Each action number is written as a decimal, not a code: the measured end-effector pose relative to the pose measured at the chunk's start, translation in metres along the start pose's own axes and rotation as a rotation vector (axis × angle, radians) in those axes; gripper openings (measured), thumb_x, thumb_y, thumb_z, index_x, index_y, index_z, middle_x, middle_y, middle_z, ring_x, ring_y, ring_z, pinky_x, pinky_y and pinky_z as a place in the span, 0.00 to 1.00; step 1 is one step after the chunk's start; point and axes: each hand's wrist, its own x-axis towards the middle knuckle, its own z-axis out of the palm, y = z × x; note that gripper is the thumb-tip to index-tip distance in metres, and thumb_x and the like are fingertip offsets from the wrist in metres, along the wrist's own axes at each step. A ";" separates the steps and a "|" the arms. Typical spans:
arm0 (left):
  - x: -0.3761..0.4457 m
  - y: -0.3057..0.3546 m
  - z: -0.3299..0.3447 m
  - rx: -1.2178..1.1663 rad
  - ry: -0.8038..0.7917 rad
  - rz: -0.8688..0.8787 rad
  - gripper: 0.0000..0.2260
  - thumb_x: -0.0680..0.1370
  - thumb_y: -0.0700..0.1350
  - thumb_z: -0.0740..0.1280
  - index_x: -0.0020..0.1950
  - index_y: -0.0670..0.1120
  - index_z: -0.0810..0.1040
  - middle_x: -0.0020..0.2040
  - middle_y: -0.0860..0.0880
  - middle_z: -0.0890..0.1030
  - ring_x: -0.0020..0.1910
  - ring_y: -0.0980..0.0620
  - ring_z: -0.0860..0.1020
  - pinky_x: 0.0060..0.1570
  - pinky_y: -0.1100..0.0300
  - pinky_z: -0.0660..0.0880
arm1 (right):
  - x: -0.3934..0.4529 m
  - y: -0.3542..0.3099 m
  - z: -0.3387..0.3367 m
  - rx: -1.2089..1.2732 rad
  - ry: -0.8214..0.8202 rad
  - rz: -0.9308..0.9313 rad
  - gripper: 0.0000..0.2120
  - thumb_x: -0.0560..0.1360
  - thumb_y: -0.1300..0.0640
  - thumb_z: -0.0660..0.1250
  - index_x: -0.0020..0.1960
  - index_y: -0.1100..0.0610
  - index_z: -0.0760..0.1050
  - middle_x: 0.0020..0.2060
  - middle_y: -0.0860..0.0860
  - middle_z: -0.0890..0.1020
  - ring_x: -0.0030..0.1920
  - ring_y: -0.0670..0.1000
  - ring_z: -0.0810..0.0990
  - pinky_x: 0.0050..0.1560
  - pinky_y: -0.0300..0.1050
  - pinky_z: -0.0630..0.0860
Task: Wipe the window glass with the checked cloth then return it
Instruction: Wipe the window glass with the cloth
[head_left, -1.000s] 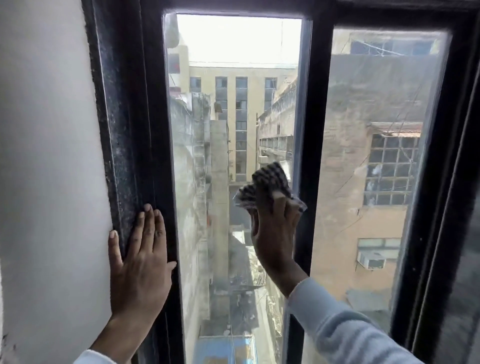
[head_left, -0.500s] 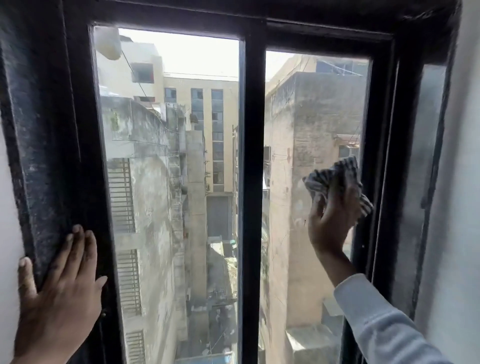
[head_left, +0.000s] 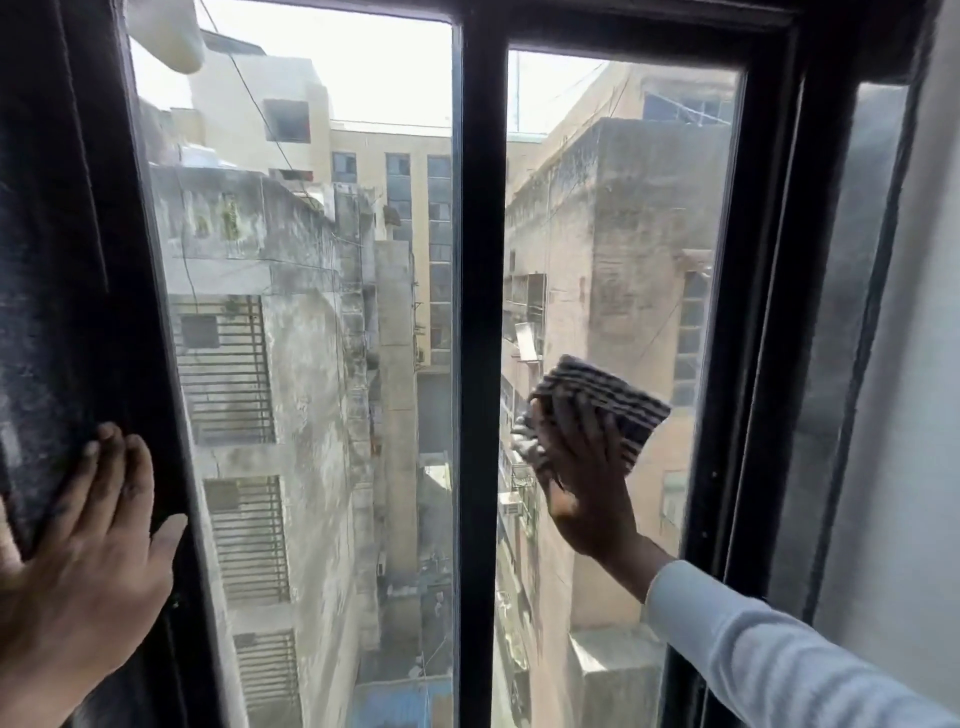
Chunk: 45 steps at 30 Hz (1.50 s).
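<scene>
A two-pane window with a black frame fills the view. My right hand (head_left: 584, 467) presses the black-and-white checked cloth (head_left: 615, 402) flat against the right glass pane (head_left: 613, 234), at mid height. The cloth sticks out above and to the right of my fingers. My left hand (head_left: 85, 540) lies flat with fingers spread on the black left frame post (head_left: 78, 260), holding nothing. The left glass pane (head_left: 311, 364) shows grey buildings outside.
A black centre bar (head_left: 480, 364) divides the two panes. A second black post (head_left: 753, 312) and a narrow side strip of glass (head_left: 852, 312) stand on the right, then a pale wall (head_left: 919, 415). Buildings lie beyond the glass.
My right hand and cloth went from the left pane's right edge across to the right pane, then slid down and back towards its middle. The view shifted; my left hand stayed on the frame.
</scene>
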 end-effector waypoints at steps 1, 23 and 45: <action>0.000 0.002 0.000 0.018 0.005 0.026 0.37 0.85 0.53 0.58 0.88 0.33 0.52 0.90 0.34 0.51 0.90 0.34 0.54 0.89 0.40 0.52 | 0.008 0.006 0.000 -0.067 -0.022 -0.185 0.35 0.85 0.50 0.57 0.88 0.45 0.44 0.88 0.46 0.46 0.88 0.50 0.43 0.88 0.57 0.42; 0.004 0.024 -0.044 -0.018 -0.239 -0.159 0.36 0.81 0.47 0.56 0.89 0.39 0.53 0.90 0.49 0.45 0.90 0.57 0.42 0.83 0.23 0.53 | 0.065 0.006 -0.025 0.052 0.141 0.154 0.23 0.88 0.53 0.56 0.82 0.55 0.69 0.83 0.58 0.69 0.84 0.64 0.63 0.85 0.67 0.57; 0.078 0.310 -0.143 -1.967 -1.223 -0.877 0.30 0.80 0.70 0.66 0.67 0.48 0.87 0.61 0.44 0.91 0.57 0.46 0.88 0.55 0.48 0.83 | -0.014 -0.105 -0.205 1.780 -0.080 1.378 0.31 0.87 0.42 0.53 0.69 0.64 0.81 0.62 0.64 0.87 0.64 0.63 0.87 0.63 0.59 0.83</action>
